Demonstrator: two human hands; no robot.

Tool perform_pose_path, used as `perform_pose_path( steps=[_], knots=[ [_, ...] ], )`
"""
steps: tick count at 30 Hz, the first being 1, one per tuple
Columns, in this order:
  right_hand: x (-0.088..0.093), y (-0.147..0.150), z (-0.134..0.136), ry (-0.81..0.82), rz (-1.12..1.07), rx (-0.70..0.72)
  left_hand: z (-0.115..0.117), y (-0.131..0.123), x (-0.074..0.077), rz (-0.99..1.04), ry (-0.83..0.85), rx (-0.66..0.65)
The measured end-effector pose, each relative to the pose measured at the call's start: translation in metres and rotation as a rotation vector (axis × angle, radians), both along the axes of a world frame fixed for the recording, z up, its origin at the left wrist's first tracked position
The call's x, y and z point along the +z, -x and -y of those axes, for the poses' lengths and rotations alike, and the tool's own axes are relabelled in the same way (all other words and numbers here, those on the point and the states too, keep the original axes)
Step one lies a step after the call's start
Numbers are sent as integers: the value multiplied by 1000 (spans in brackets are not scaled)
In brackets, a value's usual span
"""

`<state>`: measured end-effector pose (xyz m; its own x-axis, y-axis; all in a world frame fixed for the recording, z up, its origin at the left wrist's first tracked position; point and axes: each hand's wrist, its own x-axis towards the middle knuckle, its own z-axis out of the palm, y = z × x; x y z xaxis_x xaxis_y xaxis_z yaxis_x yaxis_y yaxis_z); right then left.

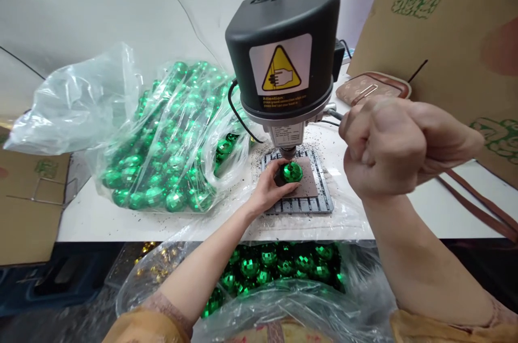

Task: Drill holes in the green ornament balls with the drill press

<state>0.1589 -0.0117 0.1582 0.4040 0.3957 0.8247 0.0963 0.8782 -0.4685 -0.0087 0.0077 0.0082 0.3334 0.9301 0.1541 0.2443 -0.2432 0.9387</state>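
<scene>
Under the black-headed bench drill press [283, 57], a shiny green mirror-faceted ball [292, 172] rests on a brownish pad [309, 184] over the slotted metal base [326, 200]. My left hand [270, 187] grips the ball from its left side, thumb in front and fingers behind. Just above the ball is the drill chuck [288, 152]; the bit's tip cannot be made out. My right hand [384, 149] is raised at the right, closed in a fist around the drill press's feed lever [335, 114], whose end is hidden in my fingers.
A clear plastic bag [162, 149] full of green balls lies left of the drill. Below the table's front edge is another open bag of green balls [279, 265]. Behind my right hand are a brown purse [364, 87] and a large cardboard box [449, 35]. Dark shavings litter the white table.
</scene>
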Motion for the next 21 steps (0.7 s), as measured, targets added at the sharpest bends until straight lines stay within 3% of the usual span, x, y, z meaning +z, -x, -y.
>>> perform_pose_path(
  steps=[5,10,15,21],
  knots=[
    [-9,0,-5,88,31,-96,-1,2,-3,0,-3,-9],
    [-14,0,-9,-175,44,-13,-1,3,-6,-15,-30,-8],
    [-16,-2,-9,-159,119,-55,-1,3,-7,-16,-34,-17],
    [-30,-3,-18,-329,96,-55,-1,2,-7,1,-20,-19]
  ],
)
